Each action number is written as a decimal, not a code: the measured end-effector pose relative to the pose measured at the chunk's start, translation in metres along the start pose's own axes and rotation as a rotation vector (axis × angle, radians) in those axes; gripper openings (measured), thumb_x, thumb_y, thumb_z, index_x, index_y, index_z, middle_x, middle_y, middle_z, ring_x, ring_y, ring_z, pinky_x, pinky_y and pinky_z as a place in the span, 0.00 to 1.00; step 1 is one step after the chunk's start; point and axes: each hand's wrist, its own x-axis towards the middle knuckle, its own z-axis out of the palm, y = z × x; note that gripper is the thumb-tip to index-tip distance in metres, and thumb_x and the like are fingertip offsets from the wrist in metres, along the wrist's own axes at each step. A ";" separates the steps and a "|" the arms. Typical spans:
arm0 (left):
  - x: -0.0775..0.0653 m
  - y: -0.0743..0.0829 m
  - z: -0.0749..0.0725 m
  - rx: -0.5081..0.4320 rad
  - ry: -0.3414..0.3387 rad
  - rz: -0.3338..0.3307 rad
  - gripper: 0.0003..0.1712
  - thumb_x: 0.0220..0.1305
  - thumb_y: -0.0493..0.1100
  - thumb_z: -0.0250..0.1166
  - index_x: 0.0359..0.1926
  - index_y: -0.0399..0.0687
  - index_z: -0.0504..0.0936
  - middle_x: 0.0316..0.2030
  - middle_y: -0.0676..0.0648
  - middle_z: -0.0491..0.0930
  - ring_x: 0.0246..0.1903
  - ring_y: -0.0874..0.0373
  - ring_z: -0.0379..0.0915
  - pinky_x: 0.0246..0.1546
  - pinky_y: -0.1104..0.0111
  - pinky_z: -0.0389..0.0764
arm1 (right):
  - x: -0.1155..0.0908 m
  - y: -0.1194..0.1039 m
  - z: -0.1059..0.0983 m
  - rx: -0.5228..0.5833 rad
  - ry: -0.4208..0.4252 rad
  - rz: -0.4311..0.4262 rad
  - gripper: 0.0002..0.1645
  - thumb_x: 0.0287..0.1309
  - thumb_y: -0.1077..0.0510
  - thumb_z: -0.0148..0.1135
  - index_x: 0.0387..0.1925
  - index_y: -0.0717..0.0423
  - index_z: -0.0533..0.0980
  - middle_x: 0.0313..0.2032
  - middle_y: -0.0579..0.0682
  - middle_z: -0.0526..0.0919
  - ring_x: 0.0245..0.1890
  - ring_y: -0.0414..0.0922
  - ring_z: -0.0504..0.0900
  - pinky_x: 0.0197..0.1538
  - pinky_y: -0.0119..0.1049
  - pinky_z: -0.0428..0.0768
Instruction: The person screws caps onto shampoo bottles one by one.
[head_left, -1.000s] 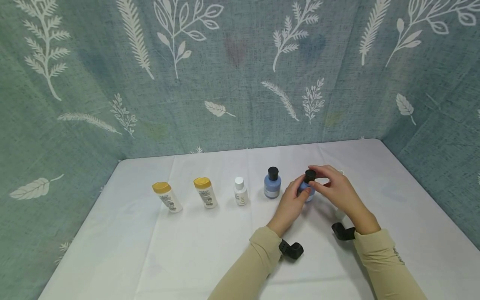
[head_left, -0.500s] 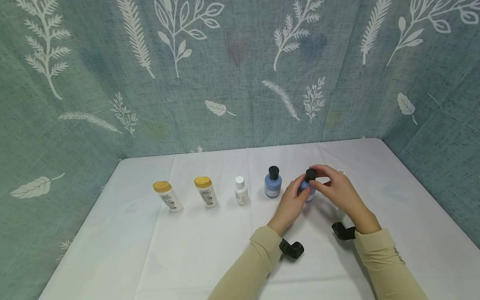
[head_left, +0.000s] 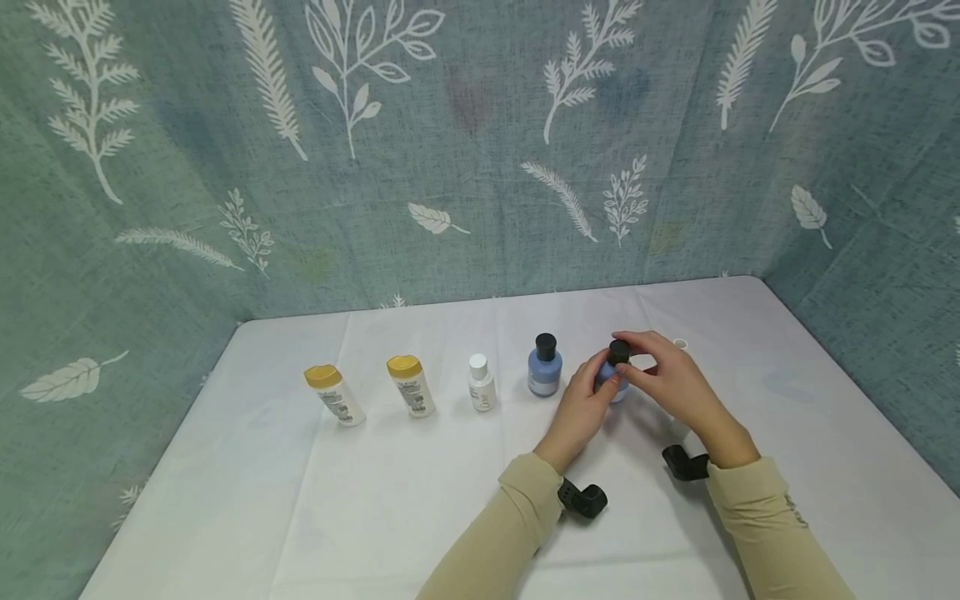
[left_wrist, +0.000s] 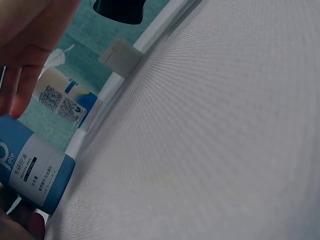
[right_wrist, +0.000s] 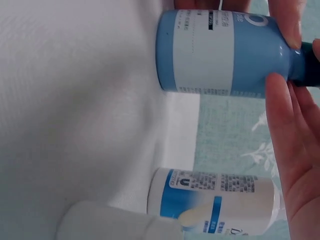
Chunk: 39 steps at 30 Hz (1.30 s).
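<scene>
A blue bottle [right_wrist: 215,55] with a black cap [head_left: 619,352] stands upright on the white tabletop, right of the middle in the head view. My left hand [head_left: 583,404] grips its body from the left, fingers and thumb curled round the sides. From the right, my right hand [head_left: 670,368] pinches the cap and neck between thumb and fingers. Part of the bottle hides behind both hands in the head view. The left wrist view shows its pale label facing me. Just to its left stands a second blue bottle [head_left: 544,372], also black-capped, touched by neither hand.
Further left stand a small white bottle [head_left: 482,385] and two yellow-capped white bottles, one nearer [head_left: 415,390] and one at the far left [head_left: 341,402]. Beyond my right hand is a white bottle with a blue label [right_wrist: 240,202]; another white object [right_wrist: 115,222] is near it. Patterned cloth [head_left: 480,167] hangs behind.
</scene>
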 end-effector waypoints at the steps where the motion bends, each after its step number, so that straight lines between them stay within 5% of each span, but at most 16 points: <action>1: 0.000 0.000 0.000 0.000 -0.001 -0.001 0.25 0.64 0.56 0.49 0.63 0.68 0.60 0.57 0.58 0.64 0.58 0.65 0.56 0.57 0.65 0.60 | 0.000 0.000 -0.001 0.003 -0.007 0.010 0.27 0.55 0.53 0.59 0.57 0.51 0.68 0.49 0.50 0.73 0.47 0.46 0.73 0.35 0.40 0.77; 23: -0.002 0.000 -0.001 -0.026 -0.016 0.017 0.26 0.65 0.56 0.49 0.63 0.68 0.59 0.58 0.56 0.63 0.59 0.63 0.55 0.58 0.63 0.59 | -0.001 0.004 -0.001 0.030 0.017 0.082 0.25 0.54 0.49 0.60 0.53 0.51 0.69 0.45 0.52 0.77 0.47 0.49 0.74 0.37 0.44 0.75; 39: -0.001 0.000 -0.001 -0.018 -0.010 0.024 0.25 0.65 0.55 0.49 0.63 0.67 0.60 0.58 0.56 0.63 0.58 0.64 0.56 0.57 0.64 0.60 | 0.000 0.000 0.003 0.005 0.051 0.052 0.27 0.52 0.51 0.62 0.53 0.55 0.70 0.46 0.52 0.76 0.46 0.48 0.74 0.37 0.44 0.77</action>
